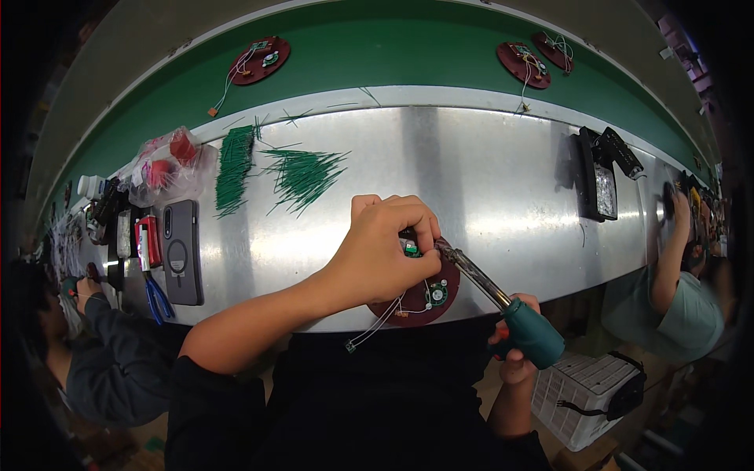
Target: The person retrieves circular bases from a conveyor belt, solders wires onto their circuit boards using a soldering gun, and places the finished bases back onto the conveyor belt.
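Observation:
At the table's near edge lies a dark red round disc (428,315) carrying a ring-shaped green circuit board (437,294) and thin pale wires. One wire ends in a tiny board (350,346) that hangs past the edge. Over the disc my left hand (385,243) is closed in a pinch, its fingertips beside a small green board (411,249); what they hold is hidden. My right hand (514,363) grips a green-handled soldering gun (534,334) from below. Its long metal barrel slants up and left, with the tip close to my left fingers.
Green cut wires (306,177) lie in a loose pile beside a dense bundle (234,169). Left stand a phone (181,251), blue-handled pliers (157,298) and a plastic bag (169,169). More discs (263,61) rest on the green ledge. A black box (598,177) sits right. Co-workers flank me.

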A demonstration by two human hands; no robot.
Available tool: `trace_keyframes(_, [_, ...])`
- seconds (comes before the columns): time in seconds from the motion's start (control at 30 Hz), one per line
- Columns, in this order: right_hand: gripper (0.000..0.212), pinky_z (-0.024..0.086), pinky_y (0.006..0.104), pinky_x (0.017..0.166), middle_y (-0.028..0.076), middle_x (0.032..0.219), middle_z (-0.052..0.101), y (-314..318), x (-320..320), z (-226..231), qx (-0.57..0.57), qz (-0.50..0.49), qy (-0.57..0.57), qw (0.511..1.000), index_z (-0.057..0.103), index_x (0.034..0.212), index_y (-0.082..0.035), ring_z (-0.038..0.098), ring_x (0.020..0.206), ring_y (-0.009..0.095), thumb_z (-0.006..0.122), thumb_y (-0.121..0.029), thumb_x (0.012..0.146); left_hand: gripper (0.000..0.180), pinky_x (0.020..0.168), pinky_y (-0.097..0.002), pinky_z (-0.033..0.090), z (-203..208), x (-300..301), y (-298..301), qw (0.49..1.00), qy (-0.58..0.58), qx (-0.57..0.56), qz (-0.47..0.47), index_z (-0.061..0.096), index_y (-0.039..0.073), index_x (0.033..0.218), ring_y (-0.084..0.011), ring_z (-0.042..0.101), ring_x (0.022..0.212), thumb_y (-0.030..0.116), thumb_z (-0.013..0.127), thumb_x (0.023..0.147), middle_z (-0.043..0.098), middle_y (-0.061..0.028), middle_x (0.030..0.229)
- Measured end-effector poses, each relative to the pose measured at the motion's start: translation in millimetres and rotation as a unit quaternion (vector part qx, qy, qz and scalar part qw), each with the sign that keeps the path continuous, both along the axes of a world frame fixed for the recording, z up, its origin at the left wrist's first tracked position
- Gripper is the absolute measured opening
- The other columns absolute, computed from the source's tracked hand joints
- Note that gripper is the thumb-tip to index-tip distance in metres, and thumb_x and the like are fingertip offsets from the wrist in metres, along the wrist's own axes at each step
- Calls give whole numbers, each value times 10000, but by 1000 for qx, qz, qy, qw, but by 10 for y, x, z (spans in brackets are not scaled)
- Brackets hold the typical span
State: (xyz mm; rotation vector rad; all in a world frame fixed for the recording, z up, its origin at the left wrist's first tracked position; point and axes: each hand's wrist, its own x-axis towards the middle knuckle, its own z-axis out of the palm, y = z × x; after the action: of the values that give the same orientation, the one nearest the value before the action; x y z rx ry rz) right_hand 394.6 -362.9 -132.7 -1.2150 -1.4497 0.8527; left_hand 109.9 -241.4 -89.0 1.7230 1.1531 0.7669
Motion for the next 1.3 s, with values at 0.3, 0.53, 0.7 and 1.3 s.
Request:
trace_keyframes(0.3, [696, 566, 447, 902, 6, 657, 678, 1, 49, 10, 12, -1, -42, 999, 762, 786, -48, 717, 936, 295, 692, -720, 950, 153, 1063, -374, 301, -8, 7, -3, 1000, -4, 12, 6, 654, 117, 762, -160, 630, 962, 112, 806, 774, 737, 26, 1002])
trace_keyframes(0.53, [972, 561, 293, 648, 171, 963, 668, -135, 112, -55, -31, -37, 91, 995, 553, 1251, 85, 639, 973, 171, 582, -835, 938, 156, 1045, -369, 306, -35, 16, -16, 999, -8, 27, 18, 648, 105, 755, -171, 648, 950, 106, 803, 773, 742, 19, 971])
trace_keyframes(0.7, [928, 538, 235, 621, 180, 948, 614, 77, 55, 55, 21, -73, 127, 989, 536, 1246, 80, 620, 712, 139, 573, -805, 967, 152, 1045, -374, 306, -31, 22, -23, 999, -7, 30, 16, 650, 106, 758, -171, 652, 941, 108, 801, 772, 738, 20, 964])
trace_keyframes(1.3, [816, 568, 303, 743, 90, 743, 714, 85, 62, 134, -13, 1, -23, 1000, 771, 892, 6, 698, 820, 201, 631, -797, 943, 165, 1079, -388, 281, -43, -21, -18, 1000, -15, 18, -8, 646, 117, 769, -144, 623, 967, 105, 807, 802, 723, 20, 1021])
